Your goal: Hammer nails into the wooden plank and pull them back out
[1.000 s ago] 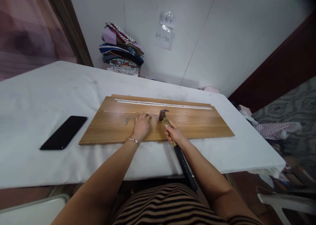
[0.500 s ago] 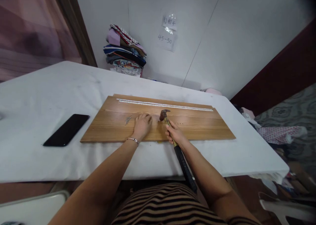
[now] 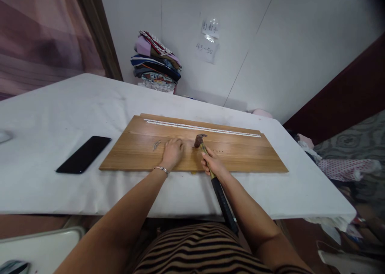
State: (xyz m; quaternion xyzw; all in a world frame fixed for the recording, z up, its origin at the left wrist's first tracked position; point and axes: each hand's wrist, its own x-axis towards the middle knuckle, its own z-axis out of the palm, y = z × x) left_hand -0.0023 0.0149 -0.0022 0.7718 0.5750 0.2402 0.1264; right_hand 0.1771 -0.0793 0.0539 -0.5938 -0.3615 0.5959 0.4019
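Note:
A long wooden board (image 3: pixel 246 155) lies on the white table (image 3: pixel 45 117). My left hand (image 3: pixel 172 153) rests on the board with its fingers curled, knuckles down; whether it holds anything I cannot see. My right hand (image 3: pixel 213 165) grips a hammer (image 3: pixel 207 155) high on its handle, the rusty head (image 3: pixel 199 139) resting on the board just right of my left hand. A few loose nails (image 3: pixel 156 145) lie left of my left hand. A row of small nail heads (image 3: pixel 219 150) dots the board right of the hammer. A pale strip (image 3: pixel 201 128) runs along the board's far edge.
A black phone (image 3: pixel 84 154) lies on the table left of the board. Folded cloths (image 3: pixel 156 63) are stacked against the back wall. Paper labels (image 3: pixel 207 41) hang on the wall. Patterned fabric (image 3: pixel 345 167) lies beyond the table's right edge. A white chair edge (image 3: pixel 39 250) shows at bottom left.
The view has drifted slightly, so everything sits a little more to the right. Both hands and the hammer keep the same pose on the board.

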